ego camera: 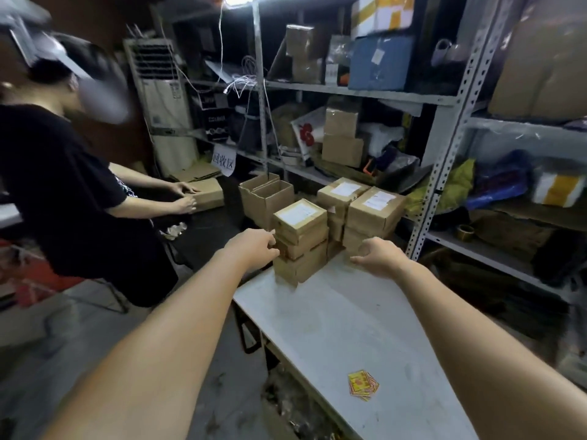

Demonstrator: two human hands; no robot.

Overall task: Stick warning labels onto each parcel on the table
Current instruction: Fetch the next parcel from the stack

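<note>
**Fig. 1. Reaching for the stacked parcels before labelling**

Both arms extend toward the far end of the table (pixel 349 328), where the parcels stand in columns. The left hand (pixel 254 247) meets the left face of the nearest stack (pixel 300 246) at about its middle box; whether the fingers clasp the box or only press against it cannot be told. The right hand (pixel 378 255) is cupped, thumb out and fingers arched, just beside the base of the taller stacks (pixel 374 214) on the table's far right; nothing lies in it. The hands are well apart, one on each side of the nearest stack, a placing that probably serves to steady it or draw it nearer.

The warning labels (pixel 363 385), a small yellow-and-red pile, lie near the table's near right edge, well apart from the parcels. No warning label shows on the parcel tops; only white shipping slips do, so labelling seems not yet begun.

Beyond the far left corner a second person (pixel 63 185) handles a carton (pixel 208 193); metal shelving (pixel 444 128) stands behind.
</note>
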